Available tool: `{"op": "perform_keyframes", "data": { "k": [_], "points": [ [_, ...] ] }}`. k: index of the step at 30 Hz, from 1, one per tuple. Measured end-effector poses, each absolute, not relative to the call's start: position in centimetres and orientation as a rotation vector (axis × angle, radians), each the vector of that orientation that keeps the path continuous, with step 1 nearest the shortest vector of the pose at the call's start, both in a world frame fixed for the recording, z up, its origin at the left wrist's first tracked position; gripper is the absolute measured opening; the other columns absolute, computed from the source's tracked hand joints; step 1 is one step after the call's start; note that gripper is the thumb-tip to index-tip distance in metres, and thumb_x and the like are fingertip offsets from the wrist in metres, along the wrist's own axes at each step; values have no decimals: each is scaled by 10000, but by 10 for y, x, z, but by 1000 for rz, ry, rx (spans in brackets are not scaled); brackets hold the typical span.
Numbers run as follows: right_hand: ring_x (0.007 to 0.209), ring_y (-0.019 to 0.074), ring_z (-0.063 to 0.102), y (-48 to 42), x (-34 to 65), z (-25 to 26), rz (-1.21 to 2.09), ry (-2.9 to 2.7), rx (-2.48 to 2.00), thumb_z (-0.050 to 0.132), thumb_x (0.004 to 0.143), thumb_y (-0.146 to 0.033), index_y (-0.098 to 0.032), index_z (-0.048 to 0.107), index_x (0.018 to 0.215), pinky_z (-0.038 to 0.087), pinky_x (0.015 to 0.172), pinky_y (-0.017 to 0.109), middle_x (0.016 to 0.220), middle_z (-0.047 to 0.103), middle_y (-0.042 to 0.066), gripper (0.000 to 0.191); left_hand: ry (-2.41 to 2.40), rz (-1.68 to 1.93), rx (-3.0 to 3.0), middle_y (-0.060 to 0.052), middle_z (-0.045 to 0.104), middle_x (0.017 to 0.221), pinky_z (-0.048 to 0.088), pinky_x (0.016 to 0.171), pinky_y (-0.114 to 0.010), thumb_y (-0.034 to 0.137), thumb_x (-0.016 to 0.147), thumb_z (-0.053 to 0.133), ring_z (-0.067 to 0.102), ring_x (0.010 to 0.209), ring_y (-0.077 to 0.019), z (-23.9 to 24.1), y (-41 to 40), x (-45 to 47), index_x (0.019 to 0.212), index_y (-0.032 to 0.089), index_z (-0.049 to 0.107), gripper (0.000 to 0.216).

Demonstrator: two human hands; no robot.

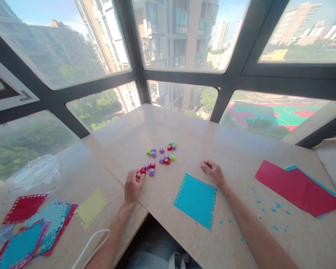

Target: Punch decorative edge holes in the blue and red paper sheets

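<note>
My left hand (pixel 133 185) is closed, thumb and fingertips pinching a small red paper punch (pixel 142 170) at the near left of a group of punches. Close beside it sit a purple punch (pixel 152 172) and another red punch (pixel 152 165). More purple, green and red punches (pixel 167 159) lie farther back in loose clusters. My right hand (pixel 213 172) rests on the table with curled fingers; whether anything is between them is hidden. Just below that hand lies a blue paper square (pixel 196 201) with small holes punched along its left, top and right edges.
Punched coloured sheets (pixel 25 243) are piled at left, near a yellow punched sheet (pixel 92 208) and a clear plastic bag (pixel 35 173). A white cable (pixel 93 237) crosses by my left forearm. Blue paper scraps (pixel 274 210) and folded red paper (pixel 302 188) lie at right. Windows border the table.
</note>
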State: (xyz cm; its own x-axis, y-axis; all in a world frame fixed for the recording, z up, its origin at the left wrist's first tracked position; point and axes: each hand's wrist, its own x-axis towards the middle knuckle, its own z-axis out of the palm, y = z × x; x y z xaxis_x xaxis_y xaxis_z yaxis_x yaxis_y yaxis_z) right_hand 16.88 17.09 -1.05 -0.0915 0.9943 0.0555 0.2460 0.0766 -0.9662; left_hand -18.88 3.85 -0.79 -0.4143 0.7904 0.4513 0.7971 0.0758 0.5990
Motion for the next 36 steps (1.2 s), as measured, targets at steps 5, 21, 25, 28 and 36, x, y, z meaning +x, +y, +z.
{"op": "perform_keyframes", "data": {
  "k": [5, 21, 25, 28, 36],
  "points": [
    [738, 221, 677, 170, 170, -13, 1043, -1514, -1297, 610, 754, -524, -197, 665, 813, 526, 710, 344, 786, 699, 74, 337, -2273, -1179, -1736, -106, 613, 1043, 540, 784, -398, 415, 883, 547, 632, 778, -223, -12, 42, -190, 1099, 185, 594, 320],
    [709, 214, 646, 168, 171, -14, 924, -1602, -1366, 573, 783, -507, -198, 666, 818, 498, 727, 345, 753, 700, 72, 325, -1875, -823, -1995, -174, 541, 1354, 439, 969, -459, 355, 938, 515, 541, 1200, -321, 3, 33, -175, 1275, 193, 604, 385],
    [724, 219, 646, 166, 170, -12, 901, -1613, -1371, 568, 790, -506, -196, 668, 818, 494, 729, 345, 762, 701, 74, 327, -1911, -682, -2081, -165, 533, 1383, 445, 958, -461, 364, 947, 496, 530, 1226, -333, 5, 35, -171, 1267, 229, 633, 374],
    [731, 219, 643, 166, 170, -12, 882, -1625, -1379, 561, 796, -502, -201, 672, 816, 491, 731, 343, 768, 703, 73, 322, -1934, -686, -2086, -155, 572, 1337, 449, 959, -449, 352, 955, 484, 533, 1223, -318, 5, 37, -170, 1255, 240, 645, 359],
    [727, 218, 637, 165, 170, -11, 831, -1669, -1390, 551, 801, -496, -197, 679, 803, 477, 724, 337, 770, 701, 75, 326, -1892, -677, -2123, -135, 620, 1272, 435, 937, -424, 307, 959, 486, 552, 1185, -297, 11, 41, -174, 1205, 241, 673, 316]
  ]
}}
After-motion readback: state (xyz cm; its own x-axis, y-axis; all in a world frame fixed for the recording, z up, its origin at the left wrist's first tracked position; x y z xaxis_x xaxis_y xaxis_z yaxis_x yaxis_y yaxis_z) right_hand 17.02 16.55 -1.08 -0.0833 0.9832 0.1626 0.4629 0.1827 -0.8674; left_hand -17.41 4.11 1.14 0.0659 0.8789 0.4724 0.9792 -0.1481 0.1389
